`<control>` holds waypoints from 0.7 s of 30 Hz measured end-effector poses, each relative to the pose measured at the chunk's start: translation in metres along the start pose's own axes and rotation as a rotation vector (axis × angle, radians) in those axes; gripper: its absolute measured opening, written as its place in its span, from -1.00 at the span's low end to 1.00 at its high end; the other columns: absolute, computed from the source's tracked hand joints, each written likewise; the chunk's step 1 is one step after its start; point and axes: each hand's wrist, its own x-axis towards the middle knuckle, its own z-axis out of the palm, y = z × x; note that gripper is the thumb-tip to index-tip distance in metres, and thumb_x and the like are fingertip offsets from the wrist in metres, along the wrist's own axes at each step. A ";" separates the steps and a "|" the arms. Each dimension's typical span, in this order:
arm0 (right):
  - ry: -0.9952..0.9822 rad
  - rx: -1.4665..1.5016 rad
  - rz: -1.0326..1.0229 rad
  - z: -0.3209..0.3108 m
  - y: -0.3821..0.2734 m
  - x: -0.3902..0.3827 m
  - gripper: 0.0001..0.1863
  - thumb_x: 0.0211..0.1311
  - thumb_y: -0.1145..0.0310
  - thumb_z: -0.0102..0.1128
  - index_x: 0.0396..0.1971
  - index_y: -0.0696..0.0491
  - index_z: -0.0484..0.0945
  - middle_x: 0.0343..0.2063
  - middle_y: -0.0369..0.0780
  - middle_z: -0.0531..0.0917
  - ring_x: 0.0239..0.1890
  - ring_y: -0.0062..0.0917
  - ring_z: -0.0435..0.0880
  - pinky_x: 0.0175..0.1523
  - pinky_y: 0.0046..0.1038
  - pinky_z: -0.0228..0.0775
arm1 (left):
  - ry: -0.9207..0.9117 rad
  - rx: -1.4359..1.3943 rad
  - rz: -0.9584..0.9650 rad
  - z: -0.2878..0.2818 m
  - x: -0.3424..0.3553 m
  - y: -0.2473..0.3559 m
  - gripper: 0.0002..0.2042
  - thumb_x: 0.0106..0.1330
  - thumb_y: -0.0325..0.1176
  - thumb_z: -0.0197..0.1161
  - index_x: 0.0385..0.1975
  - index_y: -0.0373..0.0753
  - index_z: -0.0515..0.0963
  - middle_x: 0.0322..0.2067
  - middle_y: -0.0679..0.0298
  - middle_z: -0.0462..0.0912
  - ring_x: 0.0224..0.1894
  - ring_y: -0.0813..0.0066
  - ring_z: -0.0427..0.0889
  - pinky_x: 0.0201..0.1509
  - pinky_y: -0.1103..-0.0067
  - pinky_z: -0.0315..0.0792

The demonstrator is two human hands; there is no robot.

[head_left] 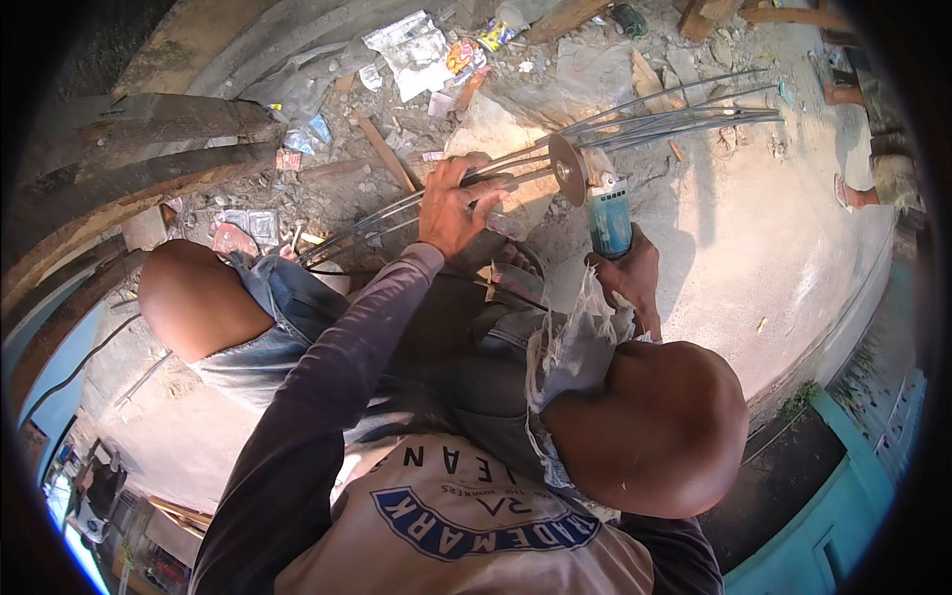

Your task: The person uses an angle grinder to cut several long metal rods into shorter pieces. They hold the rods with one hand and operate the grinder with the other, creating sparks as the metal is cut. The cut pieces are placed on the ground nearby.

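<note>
My left hand (456,203) is closed around several thin steel rods (397,206), which run from beside my left knee up to the far right. In my right hand (635,270) is a teal angle grinder (609,220), gripped by its body. Its round cutting disc (568,170) stands upright across the rods, just right of my left fingers. Whether the disc touches the metal or spins, I cannot tell. The rods beyond the disc fan out slightly over the concrete.
Litter and rubble lie beyond the rods, with a crumpled silver wrapper (412,50) among them. Wooden beams (149,174) stand at the left. Another person's foot (855,198) rests on the concrete at the far right. A dark cord (436,276) runs near my feet.
</note>
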 end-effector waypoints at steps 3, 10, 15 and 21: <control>-0.012 0.002 -0.031 0.000 0.003 0.001 -0.34 -0.13 0.13 0.56 -0.01 0.23 0.68 -0.26 0.10 0.84 -0.16 0.03 0.87 0.06 -0.11 0.67 | -0.009 -0.002 -0.010 0.001 0.000 0.000 -0.75 0.45 -0.05 0.46 -0.01 0.07 0.92 0.23 0.32 0.63 0.32 0.18 0.50 0.46 0.25 0.35; 0.010 -0.040 -0.018 0.009 0.017 0.004 -0.28 -0.17 0.04 0.60 -0.03 0.22 0.68 -0.26 0.09 0.84 -0.14 0.03 0.87 0.08 -0.11 0.67 | -0.044 -0.010 -0.038 -0.002 0.003 0.003 -0.76 0.45 -0.08 0.47 -0.05 0.01 0.92 0.23 0.32 0.62 0.34 0.17 0.48 0.48 0.26 0.34; 0.001 -0.035 -0.006 0.011 0.013 0.000 -0.28 -0.17 0.03 0.61 -0.03 0.22 0.68 -0.25 0.09 0.84 -0.13 0.03 0.87 0.08 -0.11 0.67 | -0.035 -0.030 -0.043 0.000 0.002 -0.002 -0.75 0.46 -0.08 0.47 -0.06 -0.03 0.92 0.24 0.31 0.62 0.35 0.15 0.48 0.51 0.25 0.34; 0.019 -0.028 -0.027 0.013 0.012 -0.002 -0.31 -0.15 0.06 0.58 -0.04 0.22 0.69 -0.26 0.10 0.84 -0.14 0.04 0.86 0.08 -0.10 0.67 | -0.039 -0.032 -0.048 0.001 0.002 -0.003 -0.74 0.46 -0.07 0.47 -0.07 -0.05 0.92 0.26 0.30 0.62 0.36 0.15 0.48 0.51 0.26 0.35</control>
